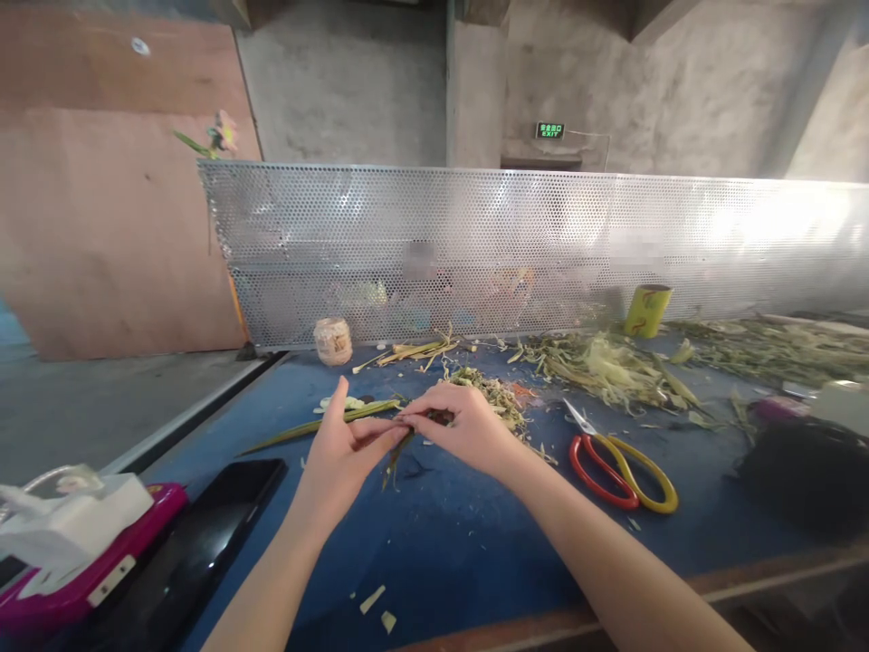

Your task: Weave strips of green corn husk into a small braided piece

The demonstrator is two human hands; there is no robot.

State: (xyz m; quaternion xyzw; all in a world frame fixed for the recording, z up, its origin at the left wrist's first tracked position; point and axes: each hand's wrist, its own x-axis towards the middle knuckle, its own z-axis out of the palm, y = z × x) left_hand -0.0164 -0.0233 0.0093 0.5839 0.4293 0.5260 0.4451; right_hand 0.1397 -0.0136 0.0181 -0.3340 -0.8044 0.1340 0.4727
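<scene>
Left hand (346, 457) and right hand (468, 421) meet at their fingertips, pinching a thin, dark strip (392, 462) whose end hangs below them; one left finger points up. The strip is over the middle of the blue counter (448, 534); I cannot tell whether its end touches the surface. A perforated metal panel (380, 226) stands along the far side. Pale husks (601, 362) lie before it at right, with a smaller heap of shreds (499, 398) just beyond the right hand. At near left a black phone (224, 516) lies beside a pink case (139, 539). Red-and-yellow-handled scissors (625, 466) lie right of the right hand, blades pointing away. A long leaf (291, 439) runs behind the left hand. Near the panel stand a green cup (648, 312), at right, and a pale jar (332, 342), at left. Small scraps (372, 599) lie near the front edge.
</scene>
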